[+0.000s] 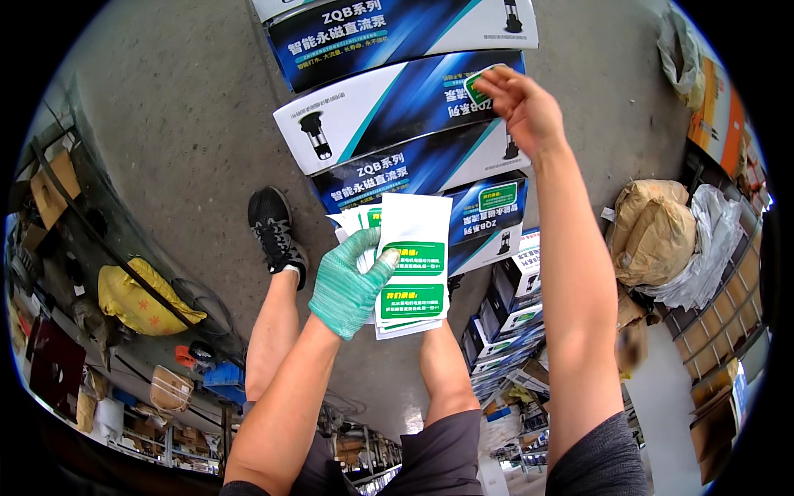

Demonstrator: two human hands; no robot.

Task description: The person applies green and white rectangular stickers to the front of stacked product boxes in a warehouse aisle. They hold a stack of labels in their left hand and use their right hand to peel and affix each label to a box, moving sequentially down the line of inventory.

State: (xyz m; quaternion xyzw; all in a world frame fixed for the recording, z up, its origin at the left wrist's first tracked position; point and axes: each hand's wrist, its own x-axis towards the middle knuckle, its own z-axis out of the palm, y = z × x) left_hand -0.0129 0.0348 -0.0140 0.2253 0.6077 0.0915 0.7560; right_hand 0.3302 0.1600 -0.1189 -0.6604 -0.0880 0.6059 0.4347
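My left hand (351, 285), in a green knit glove, grips a stack of white sticker sheets (416, 219) in front of my legs. Its thumb lies across the top sheet, which carries two green printed stickers (412, 302). Bare, my right hand (527, 112) reaches forward to the upper right, its fingers closed over the edge of a green sticker (475, 91). That sticker is against the long face of a blue, white and black carton (389, 103); whether it is stuck down I cannot tell. A nearer carton (467, 244) bears a green sticker (498, 197) near its right end.
More cartons of the same print lie in a row, including a far one (405, 37); others are stacked (504, 322) beside my right leg. Brown sacks (653, 231) and a wire rack (715, 314) stand at right. A yellow bag (145, 298) is at left.
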